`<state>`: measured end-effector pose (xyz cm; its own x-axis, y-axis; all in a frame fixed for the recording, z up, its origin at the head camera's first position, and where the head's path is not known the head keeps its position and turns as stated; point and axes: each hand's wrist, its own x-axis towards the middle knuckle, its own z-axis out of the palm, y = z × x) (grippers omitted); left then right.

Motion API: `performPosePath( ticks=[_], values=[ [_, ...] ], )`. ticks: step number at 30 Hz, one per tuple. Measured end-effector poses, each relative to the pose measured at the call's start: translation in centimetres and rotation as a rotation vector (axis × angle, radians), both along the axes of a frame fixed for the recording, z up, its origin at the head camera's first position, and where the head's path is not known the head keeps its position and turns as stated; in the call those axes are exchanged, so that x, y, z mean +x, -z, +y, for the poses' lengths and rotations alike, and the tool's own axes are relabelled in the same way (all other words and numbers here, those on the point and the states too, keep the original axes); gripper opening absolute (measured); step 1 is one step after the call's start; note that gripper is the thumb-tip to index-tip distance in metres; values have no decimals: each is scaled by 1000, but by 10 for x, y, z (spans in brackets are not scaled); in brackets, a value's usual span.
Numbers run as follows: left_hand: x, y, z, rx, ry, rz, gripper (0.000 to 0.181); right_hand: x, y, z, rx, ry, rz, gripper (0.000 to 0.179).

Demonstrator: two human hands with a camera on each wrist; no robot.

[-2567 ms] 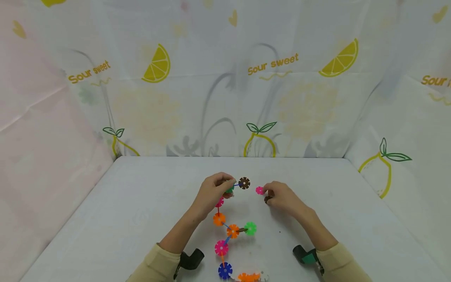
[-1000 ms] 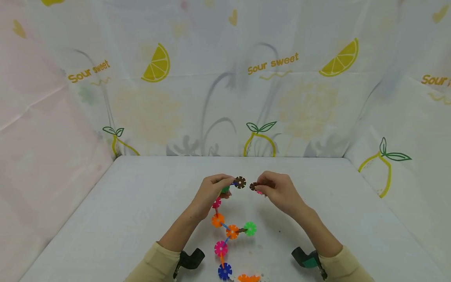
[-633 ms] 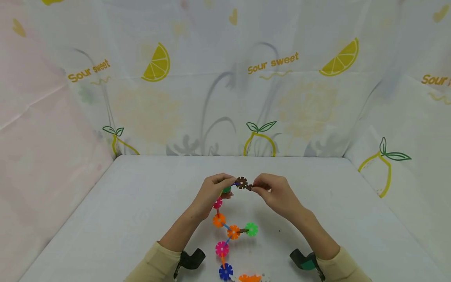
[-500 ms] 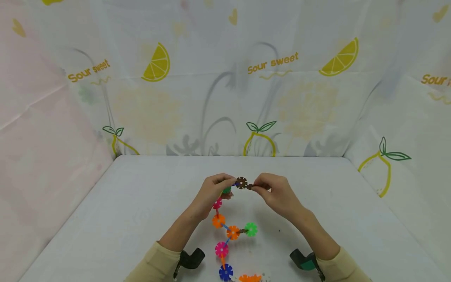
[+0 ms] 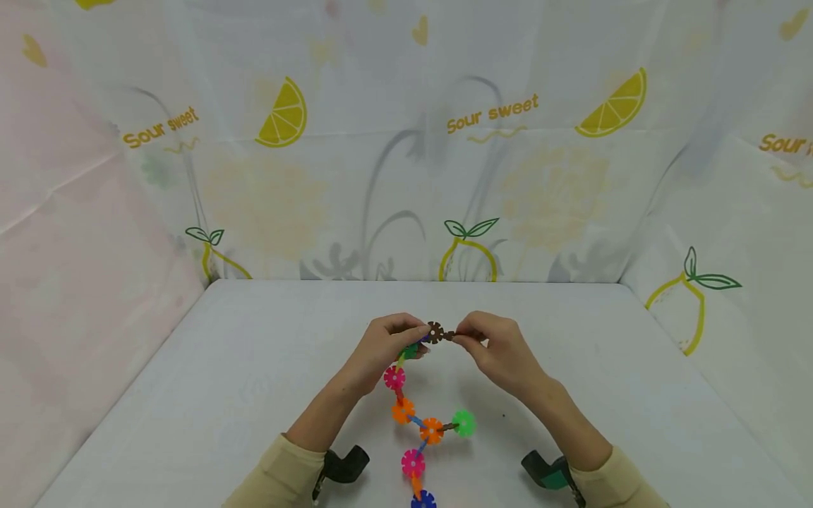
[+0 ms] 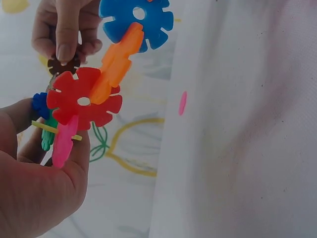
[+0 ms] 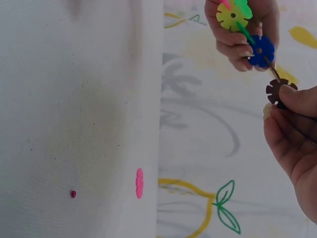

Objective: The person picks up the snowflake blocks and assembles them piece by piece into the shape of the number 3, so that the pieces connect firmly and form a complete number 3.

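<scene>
My left hand (image 5: 384,346) grips the upper end of a chain of slotted plastic snowflake discs. A green disc (image 5: 411,351) and a blue disc (image 7: 261,51) sit at its fingers, with a brown disc (image 5: 435,332) beyond. Facing it, my right hand (image 5: 502,346) pinches another brown disc (image 7: 277,93) between thumb and finger; the two brown discs meet edge to edge at an angle. How deep their slots engage cannot be told. Below the left hand hang a pink disc (image 5: 394,377), orange discs (image 5: 432,430), a light green side disc (image 5: 464,423) and a lower pink disc (image 5: 413,463).
A loose pink disc (image 7: 139,183) shows edge-on on the white table (image 5: 267,395); in the head view it is hidden. The chain's blue disc (image 5: 423,500) reaches the bottom edge. Black wrist devices (image 5: 346,466) sit at both cuffs. Printed cloth (image 5: 356,176) encloses the table.
My right hand has brought a brown disc left to the chain's brown end disc. The hanging chain has swung down and right; the orange and white pieces at the bottom have left view.
</scene>
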<state>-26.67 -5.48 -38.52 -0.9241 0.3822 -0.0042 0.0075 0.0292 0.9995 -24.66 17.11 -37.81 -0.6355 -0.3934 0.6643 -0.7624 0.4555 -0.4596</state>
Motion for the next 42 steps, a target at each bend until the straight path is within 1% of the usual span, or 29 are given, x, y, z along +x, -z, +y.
performPosePath(
  ticks=[5, 11, 17, 23, 31, 39, 42],
  values=[
    [1, 0, 2, 2, -22, 3, 28, 1, 0, -1, 12, 13, 69, 16],
    [4, -2, 5, 0, -45, 13, 26, 1, 1, -3, 53, 14, 163, 16],
    [5, -1, 7, -18, -73, 16, 23, 1, 2, -6, 40, 28, 199, 18],
    [7, 0, 9, -14, -100, 43, 24, 1, 6, -8, 35, 48, 254, 25],
    [8, 1, 13, -15, -130, 41, 21, 0, 9, -9, 27, 48, 286, 30],
    [7, 5, 14, -21, -146, 46, 21, -2, 14, -11, 46, 56, 269, 32],
    [6, 6, 15, -24, -147, 47, 20, -3, 15, -11, 57, 68, 277, 33]
  ],
)
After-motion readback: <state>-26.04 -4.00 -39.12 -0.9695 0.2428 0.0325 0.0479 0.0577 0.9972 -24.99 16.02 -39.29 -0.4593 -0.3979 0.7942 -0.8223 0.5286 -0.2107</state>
